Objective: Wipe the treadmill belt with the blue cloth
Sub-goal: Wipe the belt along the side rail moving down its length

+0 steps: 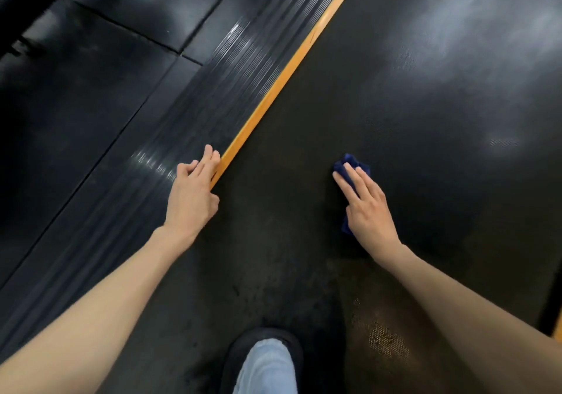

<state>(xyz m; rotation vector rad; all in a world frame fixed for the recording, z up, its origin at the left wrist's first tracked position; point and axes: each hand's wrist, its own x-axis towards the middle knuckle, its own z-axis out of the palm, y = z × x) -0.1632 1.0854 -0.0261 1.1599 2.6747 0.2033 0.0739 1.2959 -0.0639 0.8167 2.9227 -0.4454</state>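
Blue cloth [352, 162] sits on the belt [395, 74] right of the strip [282, 80], pressed under my flat right hand [365, 208]; left hand [191, 193] rests straight-fingered on the strip. Mid-wipe, I judge; next, push forward.

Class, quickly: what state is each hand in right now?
Left hand: open, resting on the yellow edge strip.
Right hand: open, pressing the blue cloth flat onto the treadmill belt.

My left arm [91, 317] and my right arm [471, 302] are bare all the way down to my left grip [191, 193] and my right grip [365, 208]. At 6 o'clock I wear a pale blue trouser leg [267, 369], like faded jeans. Its end sits over a black shoe [261, 333] with a round toe.
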